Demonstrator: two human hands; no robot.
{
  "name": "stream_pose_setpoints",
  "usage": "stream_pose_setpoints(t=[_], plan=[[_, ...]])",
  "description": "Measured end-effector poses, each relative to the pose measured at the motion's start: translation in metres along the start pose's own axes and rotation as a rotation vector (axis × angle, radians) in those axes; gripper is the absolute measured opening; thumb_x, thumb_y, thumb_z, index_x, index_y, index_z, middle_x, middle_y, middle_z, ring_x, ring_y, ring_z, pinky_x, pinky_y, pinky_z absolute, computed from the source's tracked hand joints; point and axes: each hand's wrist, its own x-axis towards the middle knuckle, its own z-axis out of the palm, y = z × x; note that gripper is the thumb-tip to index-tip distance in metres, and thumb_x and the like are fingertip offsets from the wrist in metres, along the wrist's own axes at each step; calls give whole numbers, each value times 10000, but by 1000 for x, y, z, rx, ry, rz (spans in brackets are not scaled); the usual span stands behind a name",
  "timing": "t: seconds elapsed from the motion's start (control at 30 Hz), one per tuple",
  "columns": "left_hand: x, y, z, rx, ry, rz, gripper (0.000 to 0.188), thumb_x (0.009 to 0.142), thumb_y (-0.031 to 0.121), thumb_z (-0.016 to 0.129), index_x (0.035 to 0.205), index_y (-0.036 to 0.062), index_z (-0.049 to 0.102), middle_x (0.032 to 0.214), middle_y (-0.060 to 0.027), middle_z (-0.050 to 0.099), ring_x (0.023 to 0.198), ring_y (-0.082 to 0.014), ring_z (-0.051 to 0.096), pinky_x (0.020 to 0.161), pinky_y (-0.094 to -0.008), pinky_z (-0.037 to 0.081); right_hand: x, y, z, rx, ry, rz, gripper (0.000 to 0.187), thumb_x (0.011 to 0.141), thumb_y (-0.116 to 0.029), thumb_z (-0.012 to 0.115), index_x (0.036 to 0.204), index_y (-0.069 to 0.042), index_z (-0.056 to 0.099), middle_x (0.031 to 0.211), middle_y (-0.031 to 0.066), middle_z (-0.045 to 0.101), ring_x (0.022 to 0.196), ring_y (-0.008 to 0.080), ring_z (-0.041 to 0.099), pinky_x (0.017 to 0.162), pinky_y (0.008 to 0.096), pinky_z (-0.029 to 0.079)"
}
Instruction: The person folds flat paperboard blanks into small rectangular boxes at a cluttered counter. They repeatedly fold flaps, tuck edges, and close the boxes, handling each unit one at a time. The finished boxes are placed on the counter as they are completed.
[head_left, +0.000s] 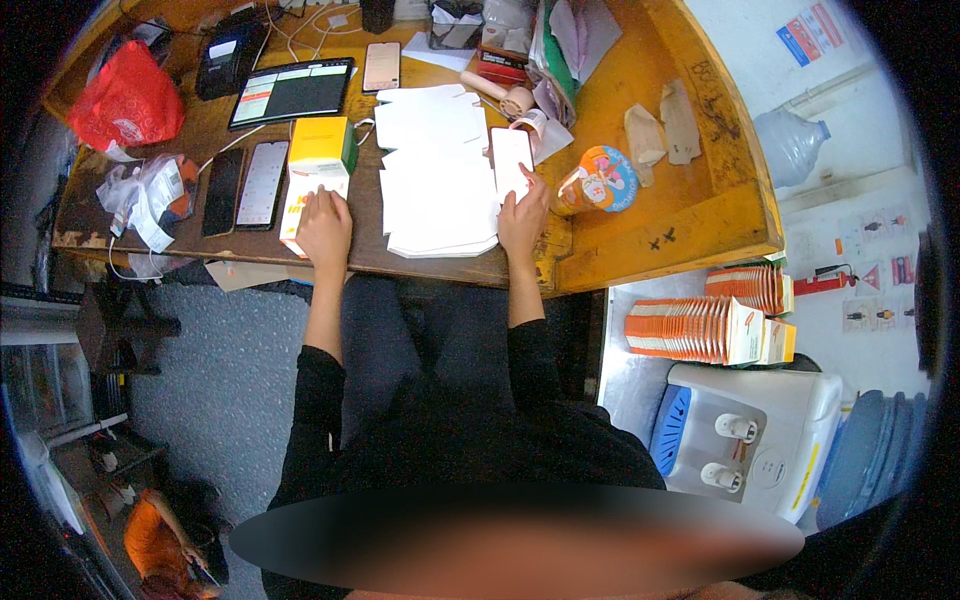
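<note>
Biggest thing here is the scuffed wooden desk [715, 215], which spreads out under and around the fingers of both hands. Next down is a white water dispenser [800, 430], well off to the right of the right hand's fingers and closer to the body. A packed row of orange-and-white cartons [690, 330] is right of those fingers too, just past the dispenser.

Then there's a stack of white sheets [440, 195], smack between the two sets of fingers. A red bag [128, 98] is way out to the left of the left fingers, and a tablet [300, 95] lies beyond them, slightly left.

The yellow-and-white carton [322, 150] is right under the left hand [326, 228], yellow end pointing away from the fingers. Those fingers are bent and sitting on the white part; can't tell if they're actually gripping or just resting.

A cup with a colourful lid [600, 182] stands just right of the right fingers. Smallest is the lit phone [511, 150] by the stack's right edge: the right hand [523, 222] has thumb and index finger on its near end, though I can't tell if they're gripping it.
</note>
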Motion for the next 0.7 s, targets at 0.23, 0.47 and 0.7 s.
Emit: stream_pose_setpoints(t=[0.23,0.47,0.7], plan=[[3,6,-9,-10,-75,-54,220,902,176,598,956,-9,704,950,-205,720,910,-308,714,745,-382,578,2,9,8,-67,-136,-36,635,870,-159,631,1394,12,316,1473,198,391,1434,364,258,1150,544,185],[3,6,-10,-36,-39,-32,224,902,169,598,970,-16,704,936,-212,718,912,-318,712,754,-389,577,3,7,9,-227,-242,0,674,879,-199,635,1412,7,276,1487,184,358,1464,356,188,1163,592,114],[3,6,-10,-53,-55,-49,231,903,168,594,979,-19,706,939,-220,715,927,-319,710,761,-390,578,4,7,7,-85,-164,-32,672,858,-141,631,1399,34,274,1470,220,354,1432,398,233,1169,569,149]])
